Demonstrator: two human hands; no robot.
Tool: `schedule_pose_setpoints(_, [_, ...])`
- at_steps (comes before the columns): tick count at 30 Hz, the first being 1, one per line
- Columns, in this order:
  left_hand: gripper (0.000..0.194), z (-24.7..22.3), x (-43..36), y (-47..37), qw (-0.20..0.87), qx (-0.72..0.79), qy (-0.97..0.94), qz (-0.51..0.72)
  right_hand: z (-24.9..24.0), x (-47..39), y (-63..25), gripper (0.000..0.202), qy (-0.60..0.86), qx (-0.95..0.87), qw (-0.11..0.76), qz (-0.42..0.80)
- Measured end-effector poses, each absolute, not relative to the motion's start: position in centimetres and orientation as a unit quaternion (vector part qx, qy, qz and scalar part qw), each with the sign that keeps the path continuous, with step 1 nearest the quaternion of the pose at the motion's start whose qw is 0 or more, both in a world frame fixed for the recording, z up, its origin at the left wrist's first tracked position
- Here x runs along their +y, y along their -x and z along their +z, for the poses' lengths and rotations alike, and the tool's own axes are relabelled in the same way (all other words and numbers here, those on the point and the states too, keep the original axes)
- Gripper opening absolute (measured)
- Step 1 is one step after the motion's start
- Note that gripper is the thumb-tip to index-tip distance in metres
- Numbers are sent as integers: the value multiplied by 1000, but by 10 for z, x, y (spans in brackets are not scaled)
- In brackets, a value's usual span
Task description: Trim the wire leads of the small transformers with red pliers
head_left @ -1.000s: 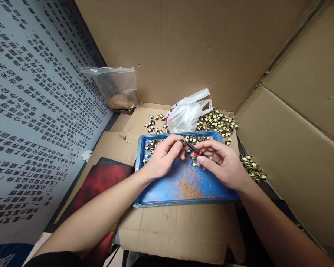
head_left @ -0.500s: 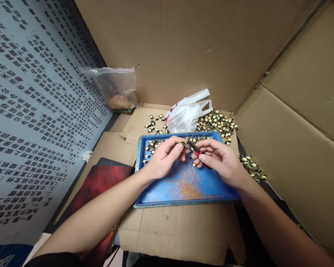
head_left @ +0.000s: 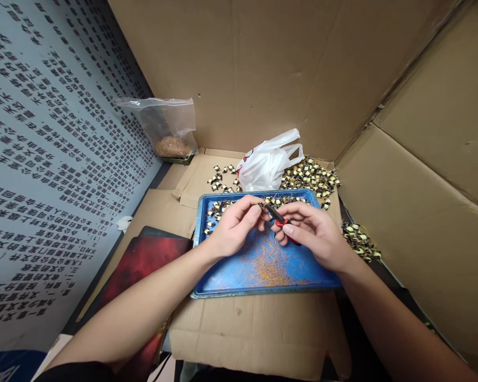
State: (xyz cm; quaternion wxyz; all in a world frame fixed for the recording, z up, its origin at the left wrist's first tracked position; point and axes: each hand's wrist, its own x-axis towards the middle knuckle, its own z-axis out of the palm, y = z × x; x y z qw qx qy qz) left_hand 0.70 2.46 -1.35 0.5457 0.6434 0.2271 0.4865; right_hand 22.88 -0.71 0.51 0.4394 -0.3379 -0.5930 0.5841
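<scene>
Above the blue tray [head_left: 223, 284], my left hand [head_left: 239, 225] pinches a small yellow-and-black part [head_left: 259, 206] between thumb and fingertips. My right hand [head_left: 313, 231] is closed around red-handled cutters [head_left: 281, 218], whose dark jaws point left and reach the part at my left fingertips. Cut copper-coloured wire bits [head_left: 273, 265] lie in the middle of the tray. Several more yellow-and-black parts [head_left: 213, 212] lie along the tray's back and left side, some hidden by my hands.
Behind the tray are a white plastic bag [head_left: 263, 164] and a large heap of parts [head_left: 314, 178]. Another pile [head_left: 360, 241] lies at the right. A clear bag [head_left: 173, 143] stands at the back left, near a red-black sheet [head_left: 147, 260]. Cardboard walls [head_left: 231, 74] rise behind.
My right hand and the cutters have shifted slightly left, bringing the jaws closer to my left fingertips. My left hand has hardly moved.
</scene>
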Motion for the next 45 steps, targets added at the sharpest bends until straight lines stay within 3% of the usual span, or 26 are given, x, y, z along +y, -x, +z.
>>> schedule_pose_setpoints(10, [24,-13,24,-8,540,236,-648,482,5,-11,-222,25,336,-607,469,547])
schedule_pose_setpoints(22, [30,-5,22,-6,503,270,-689,447,9,-12,-222,26,361,-605,442,555])
schedule_pose_setpoints(31, [28,-6,25,-7,534,239,-676,447,11,-10,-220,36,396,-598,432,547])
schedule_pose_setpoints(38, [30,-8,22,-9,570,240,-626,475,16,-12,-212,31,394,-593,451,538])
schedule_pose_setpoints(45, [35,-4,18,-9,516,266,-649,491,25,-16,-208,29,393,-584,475,528])
